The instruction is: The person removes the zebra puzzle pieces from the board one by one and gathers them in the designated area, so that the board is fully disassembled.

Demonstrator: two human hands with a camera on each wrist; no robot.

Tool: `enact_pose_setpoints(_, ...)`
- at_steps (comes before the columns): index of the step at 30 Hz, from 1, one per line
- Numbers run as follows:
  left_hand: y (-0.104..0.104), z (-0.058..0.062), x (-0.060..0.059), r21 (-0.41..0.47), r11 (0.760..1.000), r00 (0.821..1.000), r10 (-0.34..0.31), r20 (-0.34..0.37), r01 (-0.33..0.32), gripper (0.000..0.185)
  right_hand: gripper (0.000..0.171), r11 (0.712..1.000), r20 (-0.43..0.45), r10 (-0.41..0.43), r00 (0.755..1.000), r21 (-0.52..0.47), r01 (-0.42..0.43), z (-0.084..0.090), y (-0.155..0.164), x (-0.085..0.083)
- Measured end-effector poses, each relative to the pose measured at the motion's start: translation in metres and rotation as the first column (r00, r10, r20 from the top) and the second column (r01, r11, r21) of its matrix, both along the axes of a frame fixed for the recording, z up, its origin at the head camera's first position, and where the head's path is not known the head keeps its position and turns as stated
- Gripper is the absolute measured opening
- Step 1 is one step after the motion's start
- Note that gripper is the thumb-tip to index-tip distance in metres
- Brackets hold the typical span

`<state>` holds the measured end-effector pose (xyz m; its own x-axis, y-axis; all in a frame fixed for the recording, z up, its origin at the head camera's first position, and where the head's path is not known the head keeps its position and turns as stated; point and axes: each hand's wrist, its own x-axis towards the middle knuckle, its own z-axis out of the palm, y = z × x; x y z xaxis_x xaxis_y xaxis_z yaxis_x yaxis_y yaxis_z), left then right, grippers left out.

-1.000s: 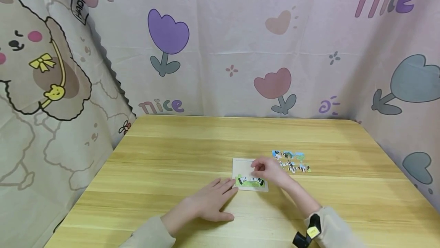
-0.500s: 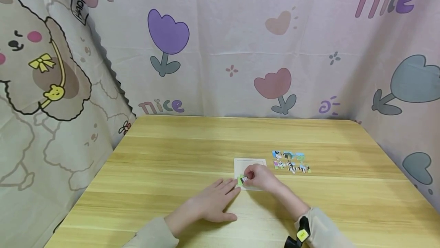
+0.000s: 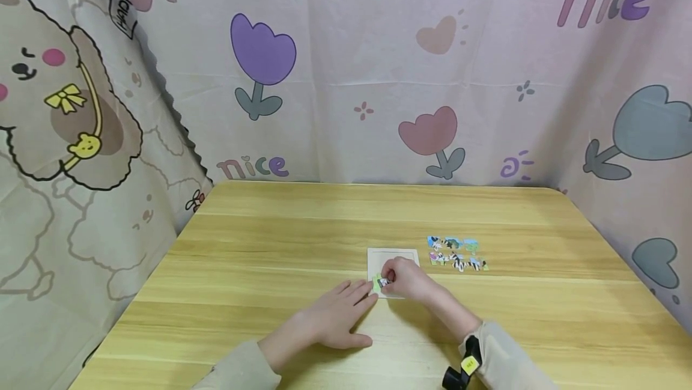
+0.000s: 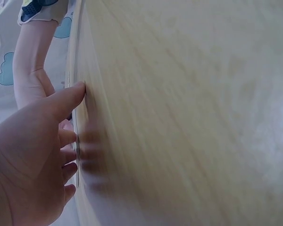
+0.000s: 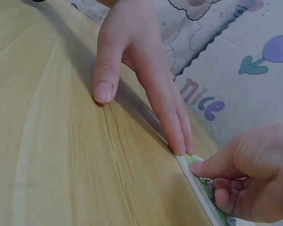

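Your right hand pinches a puzzle piece on the board; your left hand lies flat, fingers straight, touching the board's edge.

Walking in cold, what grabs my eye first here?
Two bare hands meet mid-table: the right hand pinches a green puzzle piece on the white puzzle board, while the left hand lies flat against the board's corner. Loose puzzle pieces wait just right of it.
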<state>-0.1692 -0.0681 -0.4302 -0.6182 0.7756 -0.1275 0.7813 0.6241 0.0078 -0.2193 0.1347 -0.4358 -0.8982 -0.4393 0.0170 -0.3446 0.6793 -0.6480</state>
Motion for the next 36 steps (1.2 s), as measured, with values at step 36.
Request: enact_pose_setpoints(36,0.0,0.001,0.0,0.001,1.0,1.0,0.006,0.018,-0.006,0.076,0.014,0.92,0.13,-0.147,0.981,-0.345,0.184,0.007,0.079,0.007)
